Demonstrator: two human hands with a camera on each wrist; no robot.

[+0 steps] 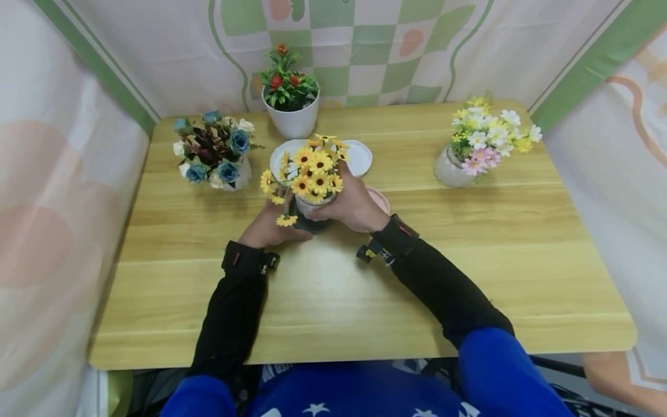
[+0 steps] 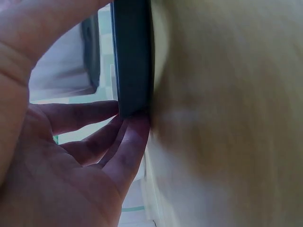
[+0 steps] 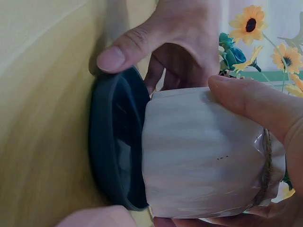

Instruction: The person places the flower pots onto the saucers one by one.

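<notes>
My right hand (image 1: 356, 202) grips a white ceramic pot (image 3: 203, 156) with twine around its neck. Yellow daisy-like flowers (image 1: 315, 174) with dark centres spill over its top. Below the pot is a dark saucer (image 3: 118, 146), held at its edge by my left hand (image 1: 271, 227), with thumb and fingers on opposite sides. In the right wrist view the pot's base is right at the saucer's raised rim, tilted against it. The left wrist view shows the fingertips (image 2: 135, 120) under the saucer's edge, close over the wooden table (image 2: 227, 118).
Behind my hands lie two white saucers (image 1: 361, 157), and a pink saucer (image 1: 379, 200) peeks out past my right hand. A blue-rose pot (image 1: 242, 174) stands left, a red-flowered pot (image 1: 294, 121) at the back, and a white-and-pink-flowered pot (image 1: 452, 168) right. Curtains surround the table.
</notes>
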